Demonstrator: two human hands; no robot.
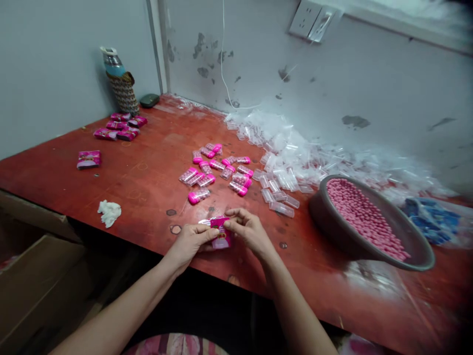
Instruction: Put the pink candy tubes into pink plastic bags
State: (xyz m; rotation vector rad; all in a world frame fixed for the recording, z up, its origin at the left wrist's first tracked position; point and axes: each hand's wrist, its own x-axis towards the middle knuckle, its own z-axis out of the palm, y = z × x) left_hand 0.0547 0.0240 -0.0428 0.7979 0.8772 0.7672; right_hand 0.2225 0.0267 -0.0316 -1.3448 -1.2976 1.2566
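Near the table's front edge, a pink printed packet [221, 240] is held between both hands. My left hand [191, 242] grips its left side, thumb on top and fingers partly hidden beneath. At its upper right corner, the thumb and fingers of my right hand [250, 230] are closed on the packet. A clear strip or tube end pokes out at the packet's upper left; I cannot tell which. Just beyond lie several small clear tubes with pink caps [216, 165], filled with pink beads.
Clear tubes [281, 180] are heaped along the wall. A grey basin [321, 217] of pink beads [364, 217] stands right, beside a blue-and-clear plastic bag [430, 219]. Leftward are finished-looking pink packets [117, 125], one apart [88, 159], crumpled tissue [109, 212] and a bottle [120, 81].
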